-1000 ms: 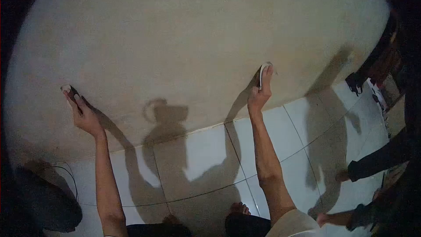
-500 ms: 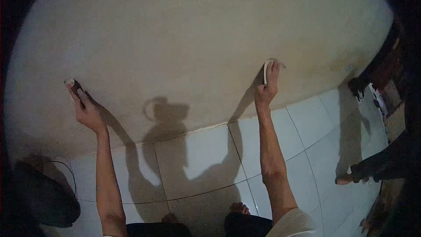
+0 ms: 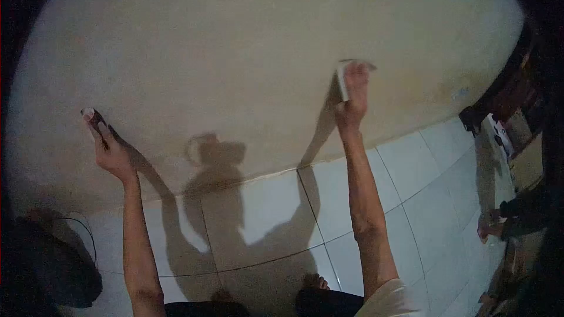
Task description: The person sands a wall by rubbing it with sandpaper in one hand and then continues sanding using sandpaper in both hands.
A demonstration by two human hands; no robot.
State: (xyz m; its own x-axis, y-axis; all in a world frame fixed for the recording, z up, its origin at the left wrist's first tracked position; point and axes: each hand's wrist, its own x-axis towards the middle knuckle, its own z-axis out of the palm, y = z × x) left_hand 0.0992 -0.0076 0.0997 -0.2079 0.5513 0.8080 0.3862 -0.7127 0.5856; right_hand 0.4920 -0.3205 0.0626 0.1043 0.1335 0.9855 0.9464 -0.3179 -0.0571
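Observation:
My right hand, smeared by motion, holds a pale folded sheet flat against the wall. The sheet's edges stick out past the fingers at the left and the top. Farther left, my left hand is closed around a small pale piece at its fingertips, against or close to the wall. Its exact kind is hidden by the fingers. Both arms reach forward, and their shadows fall on the wall and floor.
White floor tiles meet the wall's base. A dark bulky object with a thin cable lies at lower left. Another person's foot and dark-clothed leg are at right, near cluttered things along the wall.
My right hand has slid up and slightly left along the wall with the sheet. My left hand stays nearly in place. The other person's foot at right has shifted outward.

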